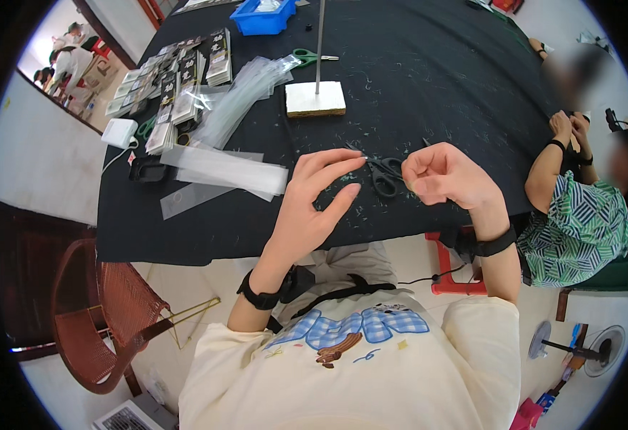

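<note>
My left hand (312, 199) hovers over the near edge of the black-covered table, its thumb apart from its long fingers; it seems to hold nothing. A tiny pale speck shows by a fingertip, too small to name. My right hand (451, 175) is closed in a pinch, fingers curled to the thumb; whatever is between them cannot be made out. Between and just beyond the hands lies a pair of dark-handled scissors (384, 183). Beyond them a thin metal rod (320, 46) rises from a white block (315, 99). Small thread-like scraps are scattered around.
Left of my hands lie clear plastic sleeves (228, 172), piled printed packets (181, 86) and a white charger (119, 133). Green-handled scissors (305, 57) and a blue bin (262, 18) are farther back. A person in a patterned shirt (579, 229) sits at right; a wicker chair (113, 308) stands at left.
</note>
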Demonstrator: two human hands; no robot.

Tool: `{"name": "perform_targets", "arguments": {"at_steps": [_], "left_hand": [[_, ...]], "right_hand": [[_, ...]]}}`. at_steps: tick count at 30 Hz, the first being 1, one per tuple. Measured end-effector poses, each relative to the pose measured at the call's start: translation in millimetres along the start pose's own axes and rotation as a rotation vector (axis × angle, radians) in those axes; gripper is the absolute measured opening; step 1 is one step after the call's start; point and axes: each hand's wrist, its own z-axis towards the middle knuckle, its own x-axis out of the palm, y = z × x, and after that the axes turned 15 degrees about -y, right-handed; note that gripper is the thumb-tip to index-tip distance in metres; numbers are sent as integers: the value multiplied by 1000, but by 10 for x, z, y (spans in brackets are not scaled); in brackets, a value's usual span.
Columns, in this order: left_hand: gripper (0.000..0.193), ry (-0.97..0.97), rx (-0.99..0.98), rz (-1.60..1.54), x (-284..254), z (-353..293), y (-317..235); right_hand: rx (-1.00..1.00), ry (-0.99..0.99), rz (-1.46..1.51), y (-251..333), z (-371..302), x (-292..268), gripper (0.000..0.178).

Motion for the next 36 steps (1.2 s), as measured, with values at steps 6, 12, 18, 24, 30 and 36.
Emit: {"name": "perform_targets", "arguments": {"at_steps": [6, 12, 18, 24, 30, 36], "left_hand": [[19, 113, -29, -150, 14, 36, 11], [10, 111, -19, -162, 39, 11, 52], [10, 123, -48, -148, 28, 13, 70], [12, 159, -19, -139, 12, -41, 135], [12, 283, -121, -221, 0, -68, 222], [12, 199, -269, -249, -30, -73, 199]], "right_hand": [[25, 160, -41, 64, 6, 22, 17], [8, 182, -14, 55, 4, 20, 18], [41, 180, 12, 42, 30, 1, 17], [26, 184, 31, 74, 52, 22, 18], [7, 160, 70, 67, 98, -9, 17], [24, 99, 119, 29, 128, -95, 16]]}}
